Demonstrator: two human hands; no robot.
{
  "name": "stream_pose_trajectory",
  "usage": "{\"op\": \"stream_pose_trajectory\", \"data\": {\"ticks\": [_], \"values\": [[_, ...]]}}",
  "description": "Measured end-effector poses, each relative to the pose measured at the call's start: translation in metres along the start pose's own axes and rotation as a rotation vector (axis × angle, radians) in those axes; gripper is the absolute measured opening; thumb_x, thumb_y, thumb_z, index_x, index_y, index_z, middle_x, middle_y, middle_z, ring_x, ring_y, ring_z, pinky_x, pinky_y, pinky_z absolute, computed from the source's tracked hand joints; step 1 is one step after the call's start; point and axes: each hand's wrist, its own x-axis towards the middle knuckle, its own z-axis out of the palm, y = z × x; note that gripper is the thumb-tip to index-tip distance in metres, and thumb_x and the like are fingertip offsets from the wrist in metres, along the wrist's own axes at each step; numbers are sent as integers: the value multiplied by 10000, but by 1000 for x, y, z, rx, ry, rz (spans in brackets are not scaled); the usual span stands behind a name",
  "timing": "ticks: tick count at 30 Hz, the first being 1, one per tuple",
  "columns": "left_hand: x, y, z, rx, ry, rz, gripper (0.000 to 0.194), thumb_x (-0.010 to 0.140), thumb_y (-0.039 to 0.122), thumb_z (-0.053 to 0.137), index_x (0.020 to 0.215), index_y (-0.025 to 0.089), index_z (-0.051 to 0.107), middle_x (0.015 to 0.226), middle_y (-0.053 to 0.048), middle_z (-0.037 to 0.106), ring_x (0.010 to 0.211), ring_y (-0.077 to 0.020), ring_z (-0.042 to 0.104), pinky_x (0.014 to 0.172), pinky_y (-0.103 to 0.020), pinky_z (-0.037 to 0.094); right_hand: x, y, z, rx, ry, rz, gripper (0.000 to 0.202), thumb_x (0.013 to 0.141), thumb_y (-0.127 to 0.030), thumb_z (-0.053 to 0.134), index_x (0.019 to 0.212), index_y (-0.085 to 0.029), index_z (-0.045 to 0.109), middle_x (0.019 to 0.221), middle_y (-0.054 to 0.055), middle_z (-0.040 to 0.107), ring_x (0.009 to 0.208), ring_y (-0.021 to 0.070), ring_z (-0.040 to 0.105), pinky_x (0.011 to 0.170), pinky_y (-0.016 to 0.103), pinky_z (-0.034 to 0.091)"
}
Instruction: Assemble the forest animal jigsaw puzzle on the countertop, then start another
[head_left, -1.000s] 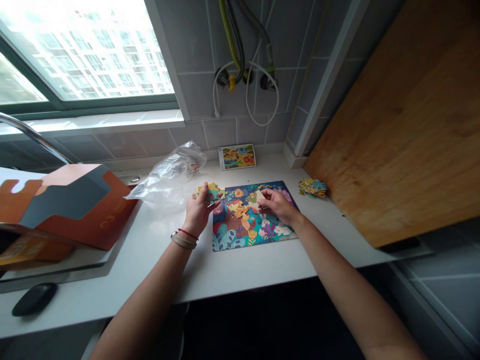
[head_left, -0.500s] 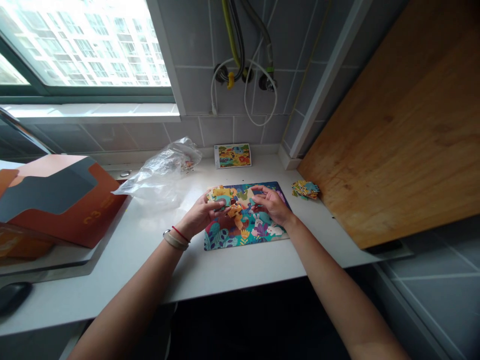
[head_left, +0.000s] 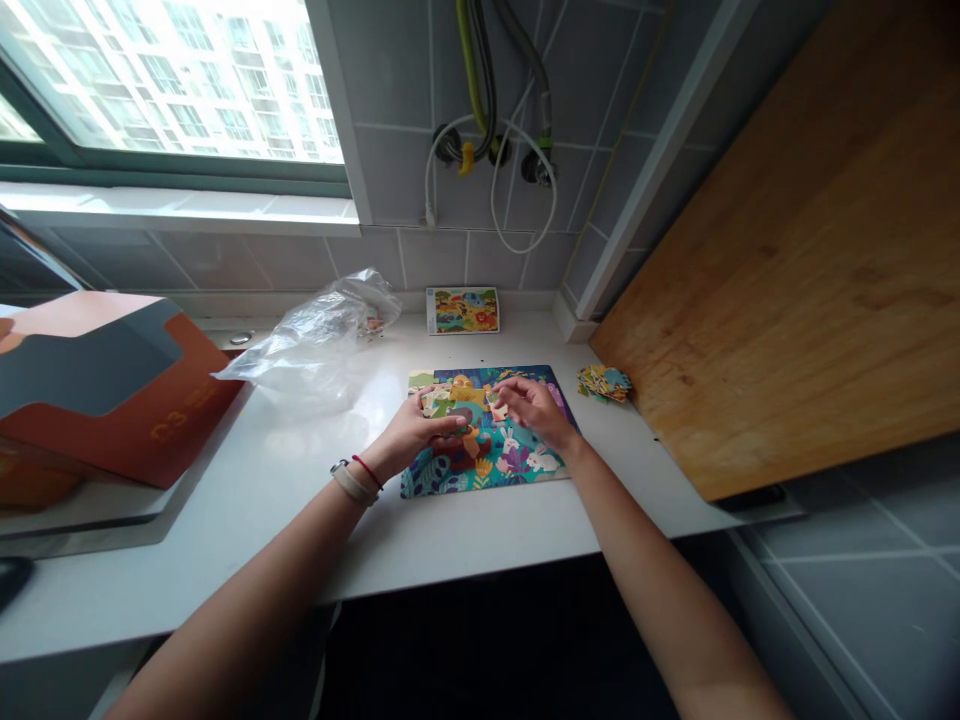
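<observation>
A colourful illustrated board with rabbits and plants lies on the white counter. Joined puzzle pieces with yellow and grey-green patches are over its left part. My left hand grips these pieces at their left side, its thumb lying across them. Over the board's upper middle, my right hand has its fingers bent, with the fingertips near a small pale piece; whether they hold it is hard to see.
A pile of puzzle pieces lies right, by a wooden panel. A picture card is at the wall. Left are a clear plastic bag and an orange-grey box.
The yellow-patched pieces now lie lower and closer to the board's middle, held by my left hand. My right hand has lost its clear pinch on the pale piece. The view has shifted slightly.
</observation>
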Motion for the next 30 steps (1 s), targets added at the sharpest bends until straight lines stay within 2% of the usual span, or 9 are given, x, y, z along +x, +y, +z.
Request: {"op": "stream_pose_trajectory", "data": {"ticks": [3,6,11,14,17,21,25,28,30], "values": [[-1,-4,1,7,-28,-54,681,619,190,1010,1189,207,637,1087,-99,798,830,-259,809,648,-332,687,-6,-4,13,36,-144,48,454,754,-629,826,842,-224,641,706,-17,610,541,115,451,509,263,350],[-1,-4,1,-12,-69,-86,592,712,257,964,1209,220,644,1140,-112,784,826,-251,807,673,-347,692,-7,-5,15,34,-149,77,451,754,-613,825,756,-224,596,658,-19,599,520,109,423,492,262,320],[-1,-1,1,-76,-45,-65,459,727,224,924,1099,196,657,1090,-101,775,803,-240,784,644,-374,699,-5,-7,7,102,-83,77,422,749,-597,818,837,-215,662,672,-16,641,504,105,450,458,250,315],[1,2,-2,-113,12,20,431,729,200,917,1075,182,660,1079,-93,770,810,-222,770,645,-356,698,-6,-8,5,146,-108,73,444,736,-554,841,978,-212,697,649,-39,623,487,95,439,454,240,308],[7,5,-10,-147,140,131,417,731,195,915,1068,167,670,1038,-80,768,785,-188,751,660,-330,694,-8,-7,3,130,-258,91,545,736,-515,855,1160,-208,700,635,-63,610,479,86,420,475,234,326],[13,11,-20,-181,274,207,460,696,184,935,1063,156,660,964,-58,759,756,-174,738,638,-307,683,-8,-3,-2,-89,-467,98,474,713,-490,893,1045,-193,732,546,-81,547,486,92,424,511,240,333],[12,15,-21,-187,285,213,515,662,195,961,1074,154,654,919,-36,750,712,-145,716,629,-285,674,-6,1,-6,-211,-308,16,396,724,-546,876,793,-203,689,491,-101,388,473,83,309,489,247,234],[9,14,-15,-169,251,183,570,629,195,981,1094,162,654,949,-31,756,749,-151,728,652,-288,679,-5,1,-4,-168,-139,-17,437,748,-598,837,743,-205,646,517,-83,416,485,92,337,489,253,256],[6,11,-10,-133,205,149,586,632,215,986,1115,166,656,1022,-57,769,808,-180,750,649,-286,676,-5,0,0,-108,-119,-10,444,758,-614,825,781,-206,654,557,-62,485,505,106,404,495,256,306]]}}
